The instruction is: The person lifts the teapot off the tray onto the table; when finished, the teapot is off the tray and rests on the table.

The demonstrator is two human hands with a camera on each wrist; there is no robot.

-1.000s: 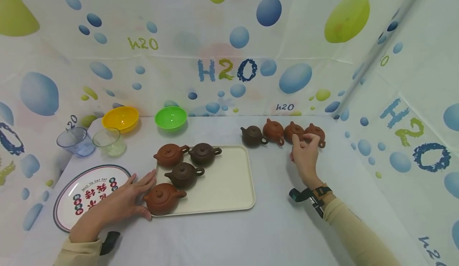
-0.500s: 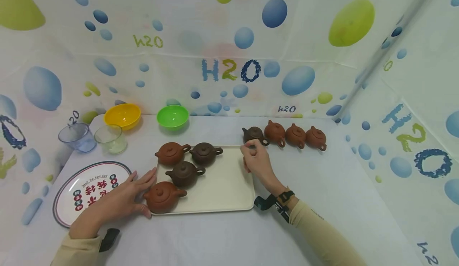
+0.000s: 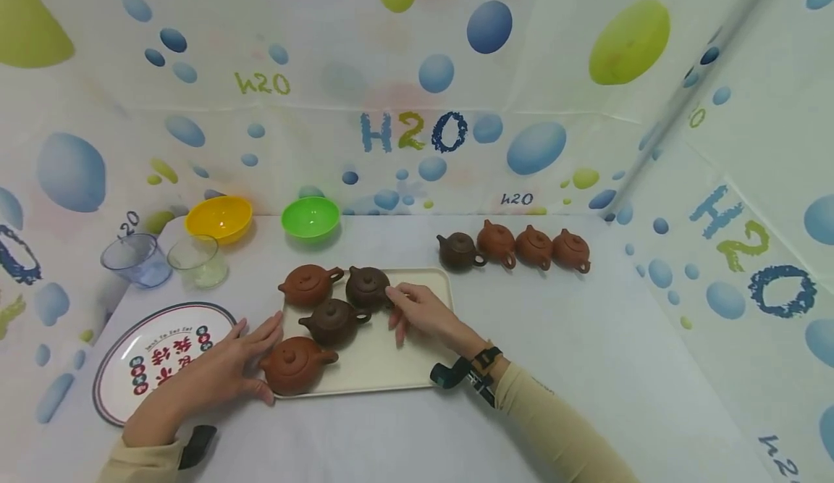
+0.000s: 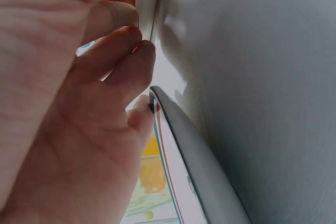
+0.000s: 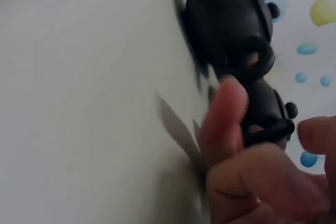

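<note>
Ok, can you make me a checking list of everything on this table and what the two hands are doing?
Surface: white table, a cream tray on it.
Job's things: four teapots on the tray, among them a dark teapot; a row of four teapots on the table behind the tray.
Clutter: yellow bowl, green bowl, two clear cups, printed plate.
Hands: left hand lies flat against the tray's left edge; right hand has its fingers at the dark teapot's handle, grip unclear.
Cables: nothing seen; a strap on each wrist.
Surroundings: bubble-print H2O sheets as walls.
</note>
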